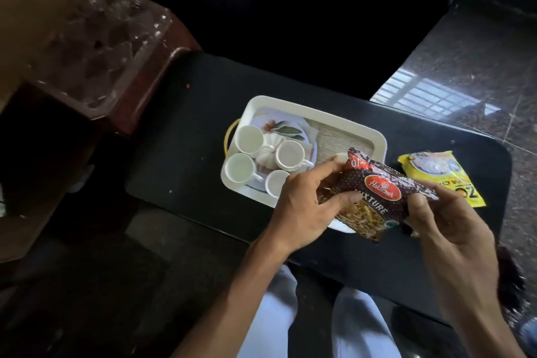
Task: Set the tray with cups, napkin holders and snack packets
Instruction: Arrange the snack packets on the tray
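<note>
hands share one job: both grip a dark maroon snack packet (377,197) printed "mixture" with a red logo, held in the air over the near right corner of the white tray (374,136). left hand (302,206) pinches the packet's left edge, thumb on top and fingers curled beneath. right hand (447,221) clamps the packet's right end between thumb and fingers.

inside the tray, four white cups (249,139) stand upright at its left end, grouped around a white folded napkin piece (268,151) on a leaf-patterned patch of the tray floor. the nearest cup is partly hidden by the left hand. the tray's right half shows a bare ribbed floor. a yellow handle (229,136) curves off the tray's left side.

just right of the tray, a yellow snack packet (436,174) lies flat on the black table (180,131), partly under the maroon packet. light trousers (357,325) show below the tray, at the table's near edge.
</note>
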`<state>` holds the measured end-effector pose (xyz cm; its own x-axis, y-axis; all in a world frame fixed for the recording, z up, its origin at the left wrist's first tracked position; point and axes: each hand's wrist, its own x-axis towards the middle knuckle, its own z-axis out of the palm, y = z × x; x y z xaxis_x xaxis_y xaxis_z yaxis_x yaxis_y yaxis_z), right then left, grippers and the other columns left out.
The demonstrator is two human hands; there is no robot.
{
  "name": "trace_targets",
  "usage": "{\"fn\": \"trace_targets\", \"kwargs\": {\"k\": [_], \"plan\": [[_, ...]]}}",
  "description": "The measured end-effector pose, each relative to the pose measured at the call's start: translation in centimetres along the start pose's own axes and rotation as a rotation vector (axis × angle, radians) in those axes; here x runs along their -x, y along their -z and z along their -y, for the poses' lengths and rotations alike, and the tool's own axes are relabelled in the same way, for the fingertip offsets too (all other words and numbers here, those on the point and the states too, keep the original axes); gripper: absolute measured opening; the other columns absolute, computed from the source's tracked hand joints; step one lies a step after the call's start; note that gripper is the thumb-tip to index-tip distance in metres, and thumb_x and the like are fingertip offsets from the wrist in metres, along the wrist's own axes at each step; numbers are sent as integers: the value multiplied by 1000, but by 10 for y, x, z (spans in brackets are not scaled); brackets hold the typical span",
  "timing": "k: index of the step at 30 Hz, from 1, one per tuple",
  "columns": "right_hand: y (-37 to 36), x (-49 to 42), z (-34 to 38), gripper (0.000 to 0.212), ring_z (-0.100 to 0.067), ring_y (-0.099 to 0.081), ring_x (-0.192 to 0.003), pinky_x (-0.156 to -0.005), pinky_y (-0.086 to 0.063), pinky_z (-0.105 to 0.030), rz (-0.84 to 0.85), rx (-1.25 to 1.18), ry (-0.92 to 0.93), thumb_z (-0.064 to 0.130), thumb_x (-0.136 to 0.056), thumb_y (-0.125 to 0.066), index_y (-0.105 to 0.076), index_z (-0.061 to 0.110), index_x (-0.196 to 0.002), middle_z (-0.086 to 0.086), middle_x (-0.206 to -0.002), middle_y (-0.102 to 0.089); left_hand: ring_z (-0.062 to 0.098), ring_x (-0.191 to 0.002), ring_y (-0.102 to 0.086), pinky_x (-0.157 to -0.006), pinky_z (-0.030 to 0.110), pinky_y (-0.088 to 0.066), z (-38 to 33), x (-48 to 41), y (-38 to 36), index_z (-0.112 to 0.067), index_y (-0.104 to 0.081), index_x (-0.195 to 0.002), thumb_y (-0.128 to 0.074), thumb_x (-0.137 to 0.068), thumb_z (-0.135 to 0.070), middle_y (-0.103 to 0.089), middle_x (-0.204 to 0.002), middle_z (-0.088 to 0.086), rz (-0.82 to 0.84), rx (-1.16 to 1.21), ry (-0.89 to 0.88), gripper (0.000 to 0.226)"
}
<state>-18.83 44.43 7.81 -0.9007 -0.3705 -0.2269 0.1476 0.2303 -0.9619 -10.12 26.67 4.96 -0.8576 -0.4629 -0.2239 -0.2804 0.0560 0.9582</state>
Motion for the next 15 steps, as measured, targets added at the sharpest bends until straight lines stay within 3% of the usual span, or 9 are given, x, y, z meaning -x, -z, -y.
{"fn": "trace_targets", "kwargs": {"k": [4,7,12,15], "plan": [[-24,-4,6,42,-7,-72,-96,-77,-56,-16,161,67,-40,38,-78,-73,-64,21,-115,6,-108,-75,0,-98,-72,-88,23,-58,-2,-1,17,-24,-70,-116,-78,-87,-32,-78,-108,-11,-78,39,36,31],[-39,-15,2,54,-13,-71,-105,-84,-59,-29,223,77,-55,32,-74,-80,-60,24,-123,5,-116,-73,-2,-97,-73,-85,16,-57,-3,-6,24,-26,-70,-116,-78,-87,-35,-77,-106,-15,-112,35,46,32],[-58,-46,-4,47,-9,-72,-100,-84,-59,-32,212,90,-23,27,-75,-81,-63,25,-118,8,-110,-75,1,-101,-72,-85,17,-58,0,-23,33,-26,-66,-123,-81,-85,-31,-75,-110,-10,-220,37,73,41],[-75,-69,-2,41,-7,-72,-97,-81,-60,-27,231,64,0,19,-79,-81,-64,23,-116,8,-106,-75,2,-98,-74,-86,24,-60,0,-39,40,-29,-69,-112,-79,-88,-26,-77,-104,-13,-307,18,72,27]]}}
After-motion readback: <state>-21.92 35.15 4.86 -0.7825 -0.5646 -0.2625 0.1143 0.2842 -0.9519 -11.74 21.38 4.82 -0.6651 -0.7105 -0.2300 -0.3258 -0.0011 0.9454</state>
